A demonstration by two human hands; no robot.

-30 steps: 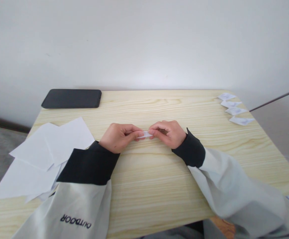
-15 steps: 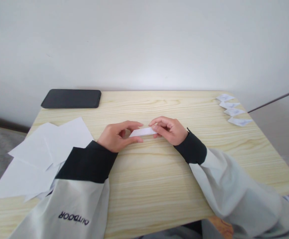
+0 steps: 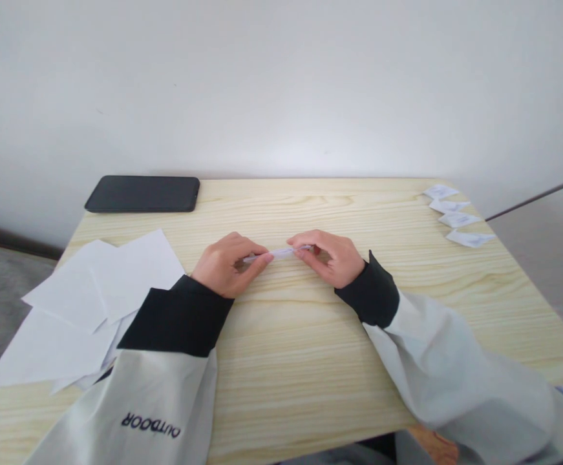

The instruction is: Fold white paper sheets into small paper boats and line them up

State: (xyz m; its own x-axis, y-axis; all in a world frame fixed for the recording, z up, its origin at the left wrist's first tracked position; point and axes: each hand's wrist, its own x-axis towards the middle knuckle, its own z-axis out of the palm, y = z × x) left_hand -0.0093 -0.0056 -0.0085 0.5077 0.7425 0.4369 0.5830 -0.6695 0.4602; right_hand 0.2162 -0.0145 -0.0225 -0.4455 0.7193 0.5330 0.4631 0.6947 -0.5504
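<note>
A narrow folded strip of white paper (image 3: 282, 252) is stretched between my two hands over the middle of the table, its thin edge turned up. My left hand (image 3: 233, 263) pinches its left end between thumb and fingers, with a pointed tip showing inside the grip. At the other end, my right hand (image 3: 327, 256) is closed on the paper with thumb and index finger. Fingertips cover parts of both ends.
Loose white sheets (image 3: 68, 342) overlap at the left, partly under my left sleeve. A black phone (image 3: 143, 194) lies at the back left of the wooden table (image 3: 300, 361). Several small folded paper pieces (image 3: 470, 239) form a row at the back right, near the edge.
The paper strip has turned from showing its flat face to showing its narrow edge. My left thumb and fingers have come together on its left end, where they were apart before.
</note>
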